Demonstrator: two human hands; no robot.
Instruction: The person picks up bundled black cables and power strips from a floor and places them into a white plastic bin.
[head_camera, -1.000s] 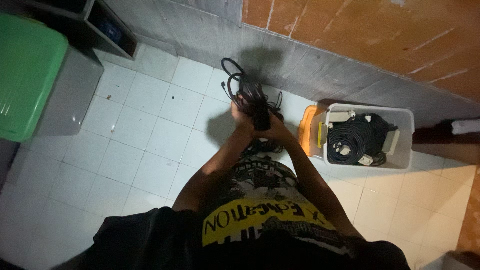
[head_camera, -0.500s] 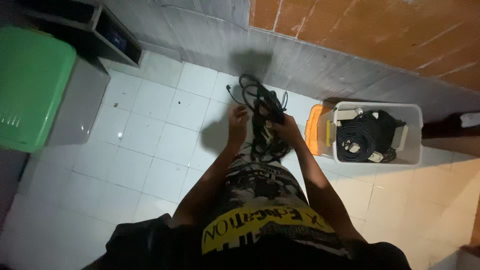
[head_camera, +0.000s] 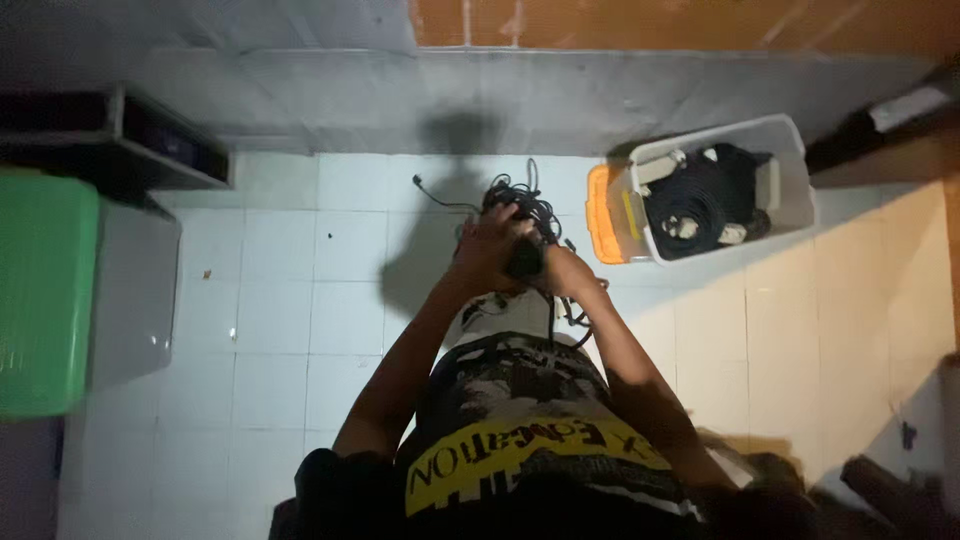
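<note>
- A tangled bundle of black cable (head_camera: 520, 215) is held out in front of the body, above the white tiled floor (head_camera: 280, 300), near the grey wall base (head_camera: 500, 100) at the floor's far edge.
- The left hand (head_camera: 490, 245) is wrapped around the bundle from the left; the right hand (head_camera: 555, 268) is closed on it lower down, the two hands touching.
- A loose end with a plug (head_camera: 418, 183) is seen sticking out to the left; it could probably snag on the other loops if pulled, and the knot would be tightened.
- Strands (head_camera: 570, 315) hang below the hands against the patterned shorts (head_camera: 520, 385); a loop could likely slip from the grip and drop to the floor.
- A clear bin (head_camera: 790, 185) with coiled black cables (head_camera: 700, 200) stands at the floor's far right edge, an orange lid (head_camera: 600, 215) leaning beside it; a trailing strand might be caught on its rim.
- The lighting is dim, so individual loops may be misjudged.
</note>
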